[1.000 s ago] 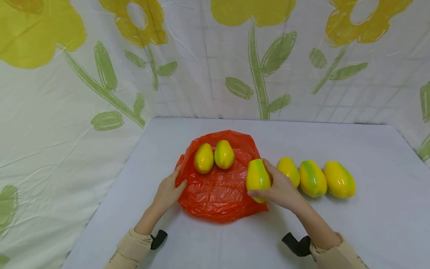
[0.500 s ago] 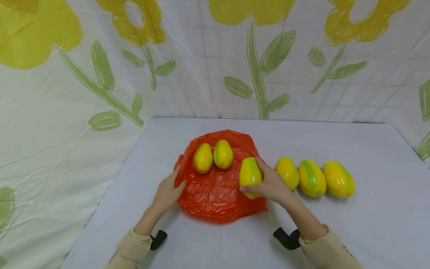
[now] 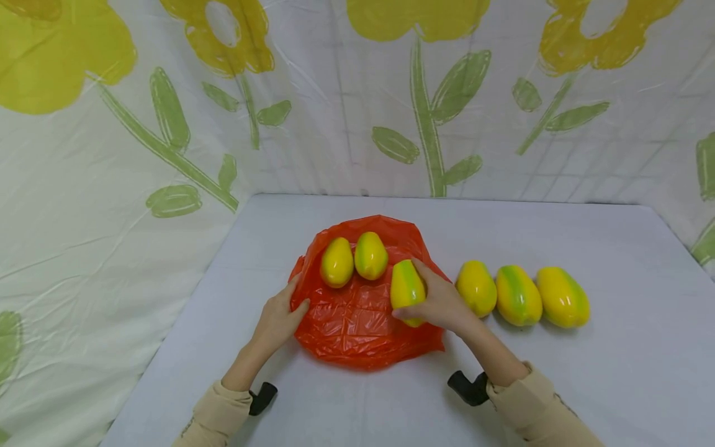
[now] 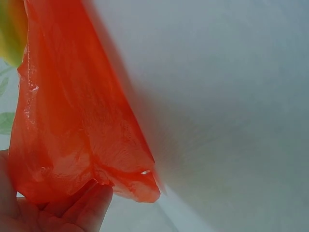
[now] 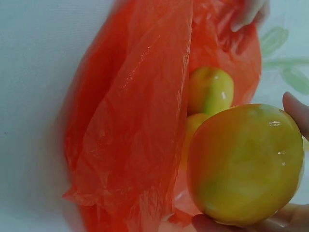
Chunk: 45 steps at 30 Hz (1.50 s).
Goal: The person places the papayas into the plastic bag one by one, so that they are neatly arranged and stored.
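A red plastic bag [image 3: 357, 323] lies spread with its mouth up, and two glossy yellow-green papayas [image 3: 337, 262] rest inside toward its far side. At the bag's left edge my left hand [image 3: 281, 316] pinches the rim, thumb inside and fingers outside; the left wrist view shows those fingers [image 4: 96, 208] at the thin plastic [image 4: 72, 121]. My right hand [image 3: 441, 301] grips another papaya [image 3: 406, 288] between thumb and fingers, over the right part of the bag's opening. Seen from the right wrist, this papaya [image 5: 246, 164] partly covers the ones in the bag.
To the right of the bag, three more papayas [image 3: 518, 296] lie in a row on the white table [image 3: 625, 372]. A cloth with printed flowers [image 3: 335, 124] hangs behind the table and along its left side.
My right hand has carried its papaya leftward from the bag's right edge to over its opening. My left hand keeps its place on the rim.
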Each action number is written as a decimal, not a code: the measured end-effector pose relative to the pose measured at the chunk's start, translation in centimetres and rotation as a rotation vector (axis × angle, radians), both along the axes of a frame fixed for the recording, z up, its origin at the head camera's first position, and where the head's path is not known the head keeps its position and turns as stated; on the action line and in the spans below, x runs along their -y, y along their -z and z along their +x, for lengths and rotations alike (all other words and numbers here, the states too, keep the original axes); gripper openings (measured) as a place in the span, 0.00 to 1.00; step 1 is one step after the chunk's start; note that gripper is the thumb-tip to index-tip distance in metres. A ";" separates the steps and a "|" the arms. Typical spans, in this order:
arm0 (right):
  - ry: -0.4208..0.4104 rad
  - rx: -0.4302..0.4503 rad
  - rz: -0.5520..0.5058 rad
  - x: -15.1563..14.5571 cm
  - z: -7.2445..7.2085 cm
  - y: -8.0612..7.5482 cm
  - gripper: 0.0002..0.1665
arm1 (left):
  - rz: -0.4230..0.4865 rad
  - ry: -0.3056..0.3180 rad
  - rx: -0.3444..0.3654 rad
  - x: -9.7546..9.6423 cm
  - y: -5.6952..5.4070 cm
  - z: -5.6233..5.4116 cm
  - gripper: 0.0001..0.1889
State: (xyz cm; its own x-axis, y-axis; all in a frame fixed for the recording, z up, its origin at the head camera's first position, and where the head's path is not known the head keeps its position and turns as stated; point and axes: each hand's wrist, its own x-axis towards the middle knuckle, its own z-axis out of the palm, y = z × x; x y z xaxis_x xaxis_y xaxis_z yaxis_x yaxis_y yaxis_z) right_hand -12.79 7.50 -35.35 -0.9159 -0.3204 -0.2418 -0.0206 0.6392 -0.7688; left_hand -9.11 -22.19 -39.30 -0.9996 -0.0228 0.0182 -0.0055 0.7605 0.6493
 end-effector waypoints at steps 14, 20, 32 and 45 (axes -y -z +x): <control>0.035 0.001 -0.065 1.0 -0.3 0.3 0.61 | -0.006 0.000 -0.012 0.1 0.2 0.0 0.31; 0.057 0.002 -0.128 1.3 -0.8 0.7 0.61 | -0.002 0.001 -0.011 0.1 0.1 0.0 0.31; 0.037 -0.034 -0.103 1.4 -1.6 0.8 0.61 | 0.011 0.005 -0.015 0.3 0.3 0.0 0.31; 0.050 -0.058 -0.120 1.5 -2.4 1.1 0.61 | 0.023 0.010 -0.015 0.3 0.1 0.1 0.31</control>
State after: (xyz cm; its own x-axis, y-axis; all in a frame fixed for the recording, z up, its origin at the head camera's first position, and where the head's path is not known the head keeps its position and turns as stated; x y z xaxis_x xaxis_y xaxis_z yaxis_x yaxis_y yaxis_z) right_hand -15.22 6.02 -36.41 -0.9428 -0.2973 -0.1508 -0.0375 0.5441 -0.8382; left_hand -8.98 -22.48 -39.42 -0.9994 -0.0133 0.0324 0.0117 0.7456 0.6663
